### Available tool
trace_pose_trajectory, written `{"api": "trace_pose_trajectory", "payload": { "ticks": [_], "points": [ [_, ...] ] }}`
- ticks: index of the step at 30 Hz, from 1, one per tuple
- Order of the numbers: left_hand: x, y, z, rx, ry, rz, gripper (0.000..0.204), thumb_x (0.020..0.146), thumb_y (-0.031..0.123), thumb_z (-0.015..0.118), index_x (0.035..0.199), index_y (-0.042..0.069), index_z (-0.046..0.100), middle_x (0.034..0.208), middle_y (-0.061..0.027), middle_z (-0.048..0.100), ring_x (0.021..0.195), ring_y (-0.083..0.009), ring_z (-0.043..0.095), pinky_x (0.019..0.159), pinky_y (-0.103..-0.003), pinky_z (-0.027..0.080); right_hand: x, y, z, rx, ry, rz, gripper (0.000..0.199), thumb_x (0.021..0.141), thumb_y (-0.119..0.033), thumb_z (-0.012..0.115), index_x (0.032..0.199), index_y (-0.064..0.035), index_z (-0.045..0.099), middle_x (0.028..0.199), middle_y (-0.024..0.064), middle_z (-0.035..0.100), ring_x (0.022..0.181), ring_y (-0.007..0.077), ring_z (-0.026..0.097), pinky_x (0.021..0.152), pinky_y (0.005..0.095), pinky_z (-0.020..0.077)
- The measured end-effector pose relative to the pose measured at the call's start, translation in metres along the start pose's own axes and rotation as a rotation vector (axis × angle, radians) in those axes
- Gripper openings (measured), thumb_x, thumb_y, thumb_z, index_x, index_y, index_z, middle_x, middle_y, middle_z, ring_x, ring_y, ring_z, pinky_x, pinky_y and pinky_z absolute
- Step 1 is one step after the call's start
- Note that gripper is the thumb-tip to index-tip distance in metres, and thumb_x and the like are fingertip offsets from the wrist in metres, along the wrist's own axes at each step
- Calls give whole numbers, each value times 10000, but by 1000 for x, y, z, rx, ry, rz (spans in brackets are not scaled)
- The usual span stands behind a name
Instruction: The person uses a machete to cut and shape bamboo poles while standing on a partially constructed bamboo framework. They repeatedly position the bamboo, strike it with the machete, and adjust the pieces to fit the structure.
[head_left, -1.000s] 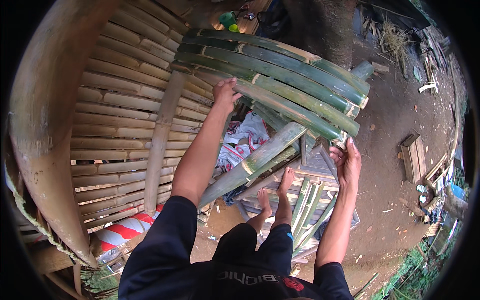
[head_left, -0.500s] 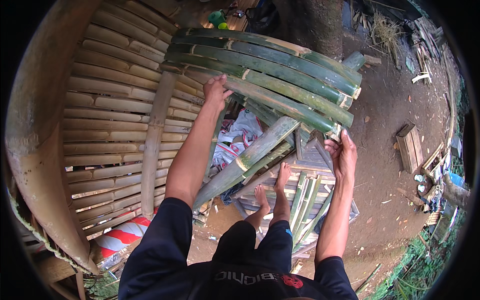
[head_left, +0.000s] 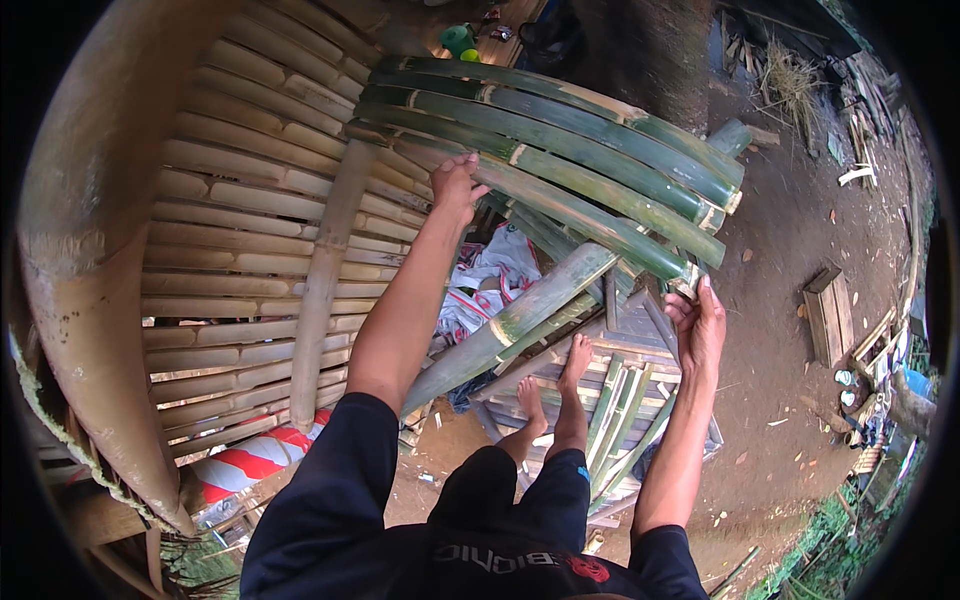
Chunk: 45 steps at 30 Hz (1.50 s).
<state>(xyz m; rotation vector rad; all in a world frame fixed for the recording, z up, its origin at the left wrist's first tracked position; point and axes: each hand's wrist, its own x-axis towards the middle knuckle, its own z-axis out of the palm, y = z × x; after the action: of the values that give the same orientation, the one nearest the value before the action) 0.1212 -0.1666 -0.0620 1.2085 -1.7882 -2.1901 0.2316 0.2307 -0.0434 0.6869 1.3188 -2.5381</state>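
Observation:
My left hand (head_left: 457, 187) grips the near edge of a green split-bamboo slat (head_left: 580, 218), its thumb below and fingers curled over the top. The slat's right end, by a pale node, sits between the thumb and fingers of my right hand (head_left: 699, 325). It is the nearest in a row of several green slats (head_left: 600, 172) lying side by side, with narrow gaps between some of them. Under the row, a thick green bamboo pole (head_left: 520, 315) slants down toward me. The left ends of the slats reach a wall of dry bamboo strips.
At left stands the dry bamboo-strip wall (head_left: 235, 240) with an upright pole (head_left: 325, 280). My bare feet (head_left: 575, 362) are on a slatted wooden platform (head_left: 640, 385). White sacks (head_left: 495, 275) lie below the slats. A wooden box (head_left: 828, 315) sits on the dirt ground at right.
The whole view has shifted, so the scene appears slightly farther right. Both hands keep their places on the slat, which shows no clear movement against the row.

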Motion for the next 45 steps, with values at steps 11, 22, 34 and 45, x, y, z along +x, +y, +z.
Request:
{"api": "trace_pose_trajectory", "payload": {
  "ticks": [11,22,34,45],
  "points": [
    [2,-2,0,-28,-14,2,224,916,186,661,1095,86,570,1000,-43,584,881,-225,576,803,-433,528,-2,-2,0,13,-10,6,309,980,-276,580,1099,8,613,950,107,696,725,199,701,600,280,593],
    [2,1,-3,5,6,-2,218,914,185,658,1094,98,573,1060,-43,588,989,-260,564,871,-482,504,-3,-1,3,24,-5,22,273,976,-266,587,1073,-12,614,936,100,694,723,205,702,591,295,596],
    [2,1,-1,-13,-7,-4,288,904,199,672,1150,87,573,1178,-70,559,1133,-318,507,959,-520,443,1,-3,2,-21,2,30,331,979,-298,582,1079,17,595,931,103,672,724,209,694,594,277,579],
    [10,-3,-6,-20,-22,-25,305,919,203,660,1176,81,549,1227,-94,541,1174,-337,496,995,-528,431,-2,-4,5,-8,-13,32,339,992,-289,558,1109,26,605,938,118,687,724,200,694,602,277,582]
  ]
}}
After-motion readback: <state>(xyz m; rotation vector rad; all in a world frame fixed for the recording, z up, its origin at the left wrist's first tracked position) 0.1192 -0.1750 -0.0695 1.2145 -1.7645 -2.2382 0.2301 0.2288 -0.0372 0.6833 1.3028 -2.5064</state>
